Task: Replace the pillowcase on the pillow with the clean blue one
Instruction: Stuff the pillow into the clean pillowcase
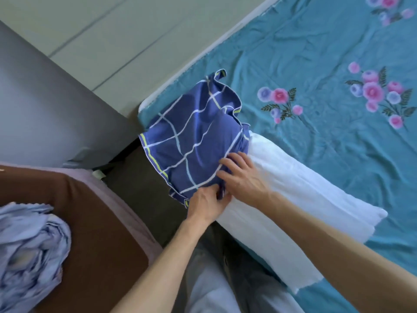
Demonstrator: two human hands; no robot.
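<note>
A bare white pillow (300,199) lies along the near edge of the bed. Its far-left end sits inside a dark blue pillowcase with white and light-blue grid lines (191,134), which is bunched up over that end. My left hand (208,203) pinches the pillowcase's gathered opening at the pillow's near edge. My right hand (242,177) lies over the same opening a little further up, fingers curled into the blue cloth. Most of the pillow's length is uncovered.
The bed carries a teal sheet with pink and purple flowers (327,64). A brown stool or table top (94,222) stands at the left with a crumpled pale blue cloth (29,251) on it. A grey panel (45,109) and pale floor lie beyond.
</note>
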